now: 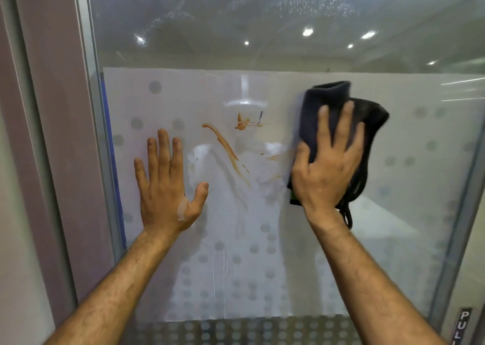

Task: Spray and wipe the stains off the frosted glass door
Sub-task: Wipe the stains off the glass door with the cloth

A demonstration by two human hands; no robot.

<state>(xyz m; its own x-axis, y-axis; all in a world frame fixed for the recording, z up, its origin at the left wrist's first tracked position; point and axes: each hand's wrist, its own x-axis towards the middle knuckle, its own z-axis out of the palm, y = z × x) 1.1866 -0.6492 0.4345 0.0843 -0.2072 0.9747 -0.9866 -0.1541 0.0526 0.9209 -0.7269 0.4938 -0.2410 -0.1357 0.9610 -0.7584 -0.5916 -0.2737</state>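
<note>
The right hand (326, 166) has its grip spread over a dark folded cloth (341, 124), thumb and fingers curled round it, pressing it against the frosted glass door (409, 187). The left hand (165, 184) is released, fingers straight and palm flat on the glass. Between the hands lie brown stains (228, 150): a long slanting streak and a smaller smear above it. A grey metal frame (89, 135) borders the door's left edge.
</note>
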